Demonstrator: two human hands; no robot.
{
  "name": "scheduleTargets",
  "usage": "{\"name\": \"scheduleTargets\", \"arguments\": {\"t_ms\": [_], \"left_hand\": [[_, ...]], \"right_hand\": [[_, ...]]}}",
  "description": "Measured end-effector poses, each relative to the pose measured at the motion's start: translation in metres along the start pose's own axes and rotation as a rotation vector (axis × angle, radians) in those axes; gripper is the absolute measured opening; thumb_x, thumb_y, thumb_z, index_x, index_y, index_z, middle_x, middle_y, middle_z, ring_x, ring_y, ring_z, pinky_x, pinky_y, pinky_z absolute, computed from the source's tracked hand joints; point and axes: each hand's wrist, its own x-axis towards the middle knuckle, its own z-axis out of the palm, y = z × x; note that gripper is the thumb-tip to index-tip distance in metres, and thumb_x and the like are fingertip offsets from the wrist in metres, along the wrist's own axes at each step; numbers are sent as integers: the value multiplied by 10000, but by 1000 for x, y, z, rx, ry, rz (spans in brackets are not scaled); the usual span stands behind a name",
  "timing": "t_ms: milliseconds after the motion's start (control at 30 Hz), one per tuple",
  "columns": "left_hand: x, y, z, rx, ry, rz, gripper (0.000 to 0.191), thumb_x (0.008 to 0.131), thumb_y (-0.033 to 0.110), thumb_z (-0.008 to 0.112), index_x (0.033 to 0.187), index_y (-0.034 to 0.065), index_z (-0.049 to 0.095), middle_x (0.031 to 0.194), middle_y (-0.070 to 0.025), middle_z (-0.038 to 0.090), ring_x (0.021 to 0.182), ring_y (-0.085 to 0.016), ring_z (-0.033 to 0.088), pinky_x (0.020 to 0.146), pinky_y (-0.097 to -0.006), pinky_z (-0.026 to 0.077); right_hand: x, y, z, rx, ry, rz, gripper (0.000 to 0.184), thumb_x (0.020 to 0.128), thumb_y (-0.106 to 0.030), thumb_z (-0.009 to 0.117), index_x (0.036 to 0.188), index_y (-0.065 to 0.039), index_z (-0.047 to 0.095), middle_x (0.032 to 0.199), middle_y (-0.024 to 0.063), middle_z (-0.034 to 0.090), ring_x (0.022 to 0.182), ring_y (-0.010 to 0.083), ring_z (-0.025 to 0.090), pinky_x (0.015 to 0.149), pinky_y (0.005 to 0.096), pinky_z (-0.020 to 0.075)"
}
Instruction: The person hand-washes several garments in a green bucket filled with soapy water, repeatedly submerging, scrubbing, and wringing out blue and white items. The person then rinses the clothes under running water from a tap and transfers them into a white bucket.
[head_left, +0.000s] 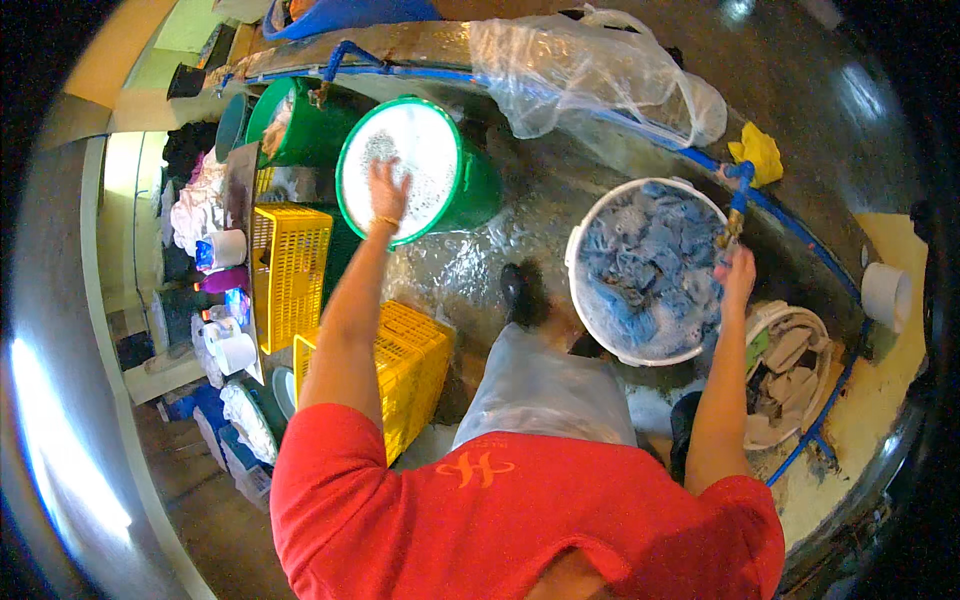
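My left hand (388, 196) is spread over the white foam (424, 154) that fills a green plastic bucket (480, 187); its fingers are apart and hold nothing. How far the fingertips dip into the foam is hard to tell. On the right, my right hand (736, 276) has its fingers curled at the lower end of a brass tap (732, 226) on a blue pipe. Beneath that tap stands a round white tub (574, 259), with wet blue cloth (649, 247) in sudsy water. The tub's right rim is partly hidden by my forearm.
Yellow plastic crates (296, 277) (416, 375) stand at left, beside a shelf with bottles and containers. Another green bucket (330, 124) holds cloth. Clear plastic sheeting (585, 75) drapes over the low wall. A tub of brownish cloth (787, 367) sits at right. The floor (472, 262) is wet.
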Motion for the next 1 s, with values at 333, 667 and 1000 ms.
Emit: {"name": "scheduleTargets", "arguments": {"t_ms": [333, 667, 1000], "left_hand": [[228, -188, -54, 569, -351, 319, 602, 824, 285, 658, 1349, 119, 416, 1421, -134, 382, 1252, -355, 414, 969, -433, 421], [303, -161, -51, 446, -580, 156, 388, 859, 451, 576, 845, 79, 685, 798, -151, 665, 759, -368, 635, 662, -454, 491], [267, -220, -34, 70, -213, 171, 290, 900, 291, 576, 1080, 71, 634, 916, -134, 610, 862, -279, 590, 771, -388, 471]], "right_hand": [[-116, 140, -20, -104, -163, 530, 158, 881, -252, 600, 939, -106, 580, 713, 25, 569, 474, 127, 548, 394, 255, 432], [-127, 148, 89, -250, 80, 536, 153, 852, -194, 625, 929, -75, 570, 651, 57, 541, 427, 156, 524, 353, 290, 415], [-155, 114, 155, -936, 388, 50, 369, 748, -322, 713, 983, -52, 620, 888, 175, 647, 870, 358, 612, 746, 453, 480]]}}
